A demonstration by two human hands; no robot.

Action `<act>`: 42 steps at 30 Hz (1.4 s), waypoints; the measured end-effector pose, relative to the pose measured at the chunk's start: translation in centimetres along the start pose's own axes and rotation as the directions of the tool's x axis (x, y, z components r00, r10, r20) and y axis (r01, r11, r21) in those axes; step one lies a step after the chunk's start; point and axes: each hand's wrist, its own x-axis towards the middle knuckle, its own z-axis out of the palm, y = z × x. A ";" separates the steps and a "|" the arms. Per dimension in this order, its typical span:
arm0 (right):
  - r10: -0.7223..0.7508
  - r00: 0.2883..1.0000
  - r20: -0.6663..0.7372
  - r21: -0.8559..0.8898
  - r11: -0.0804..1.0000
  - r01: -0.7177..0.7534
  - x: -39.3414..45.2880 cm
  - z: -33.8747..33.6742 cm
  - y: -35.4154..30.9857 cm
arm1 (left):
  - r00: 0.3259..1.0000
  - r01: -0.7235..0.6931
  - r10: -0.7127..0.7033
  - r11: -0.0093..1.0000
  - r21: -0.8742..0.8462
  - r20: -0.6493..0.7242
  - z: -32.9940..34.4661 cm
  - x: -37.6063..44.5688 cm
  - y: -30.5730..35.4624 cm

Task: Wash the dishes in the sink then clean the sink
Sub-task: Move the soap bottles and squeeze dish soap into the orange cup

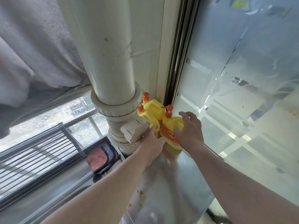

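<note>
You are at the soap-fetching step; no dish or sink basin shows here, so washing itself cannot be judged as begun. The task's thing at this point is the pump bottle point(172, 128), yellow with an orange pump and label, standing on the steel counter point(174, 172) in the far corner, against two more yellow bottles point(151, 109) behind it and beside the white drain pipe point(113, 62).

Your left hand point(151, 143) lies against the bottle's left side, down by its base, fingertips curled at its shoulder; whether it truly grips or only steadies cannot be told. Your right hand point(189, 128) is spread, fingers straight, resting on the bottle's right flank just below the pump, holding nothing closed.

The next move, in my judgement, calls for either a press on the pump head or a firm two-handed lift clear of the pipe's cleanout cap point(135, 129) (it crowds the left hand closely). A folded cloth point(102, 157) lies near the drying rack point(37, 152), within reach.
</note>
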 end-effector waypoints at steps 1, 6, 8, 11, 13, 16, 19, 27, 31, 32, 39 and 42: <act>0.040 0.999 0.034 0.015 0.999 -0.040 0.3 0.2 0.0 | 1.000 -0.006 0.006 1.000 -0.003 0.004 0.1 0.1 -0.2; 0.122 0.986 0.110 0.059 0.990 -0.129 0.0 0.4 2.4 | 0.999 0.008 -0.007 1.000 -0.025 0.046 0.3 -0.1 -1.7; 0.119 0.980 0.158 0.151 0.978 -0.143 -1.5 0.1 3.5 | 0.998 -0.007 0.009 0.999 -0.031 0.064 0.2 -0.5 -2.1; 0.184 0.973 0.136 0.351 0.910 -0.221 -4.6 -1.4 4.5 | 0.992 -0.040 0.039 0.999 0.004 0.123 0.1 -1.6 -2.5; 0.208 0.965 0.159 0.428 0.867 -0.257 -6.4 -3.5 4.4 | 0.979 -0.064 0.062 0.998 0.003 0.194 -0.2 -2.3 -3.1; 0.123 0.935 0.333 0.536 0.791 -0.295 -8.9 -6.5 3.2 | 0.950 -0.074 0.082 0.997 -0.039 0.303 -1.2 -4.4 -4.8; -0.011 0.873 0.487 0.494 0.828 -0.265 -10.9 -6.7 0.3 | 0.938 -0.114 0.112 0.993 -0.013 0.327 -3.8 -7.7 -7.3; -0.340 0.645 0.685 0.489 0.870 -0.060 -17.0 4.6 -13.5 | 1.000 -0.020 0.025 0.965 -0.262 0.018 -17.8 -17.7 -18.2; -0.422 0.605 0.675 0.551 0.834 -0.033 -18.8 8.9 -21.1 | 0.976 -0.075 0.003 0.944 -0.321 -0.219 -23.2 -22.7 -20.9; -0.417 0.652 0.633 0.594 0.802 -0.065 -18.9 9.7 -22.6 | 0.962 -0.107 0.009 0.931 -0.348 -0.272 -23.9 -23.7 -20.9; -0.354 0.596 0.721 0.518 0.847 -0.124 -24.1 17.9 -21.4 | 0.930 0.043 -0.171 0.929 -0.368 -0.325 -21.7 -26.7 -28.2; -0.372 0.701 0.609 0.648 0.743 -0.168 -22.4 18.1 -23.1 | 0.895 -0.053 -0.154 0.895 -0.444 -0.419 -22.7 -25.4 -27.3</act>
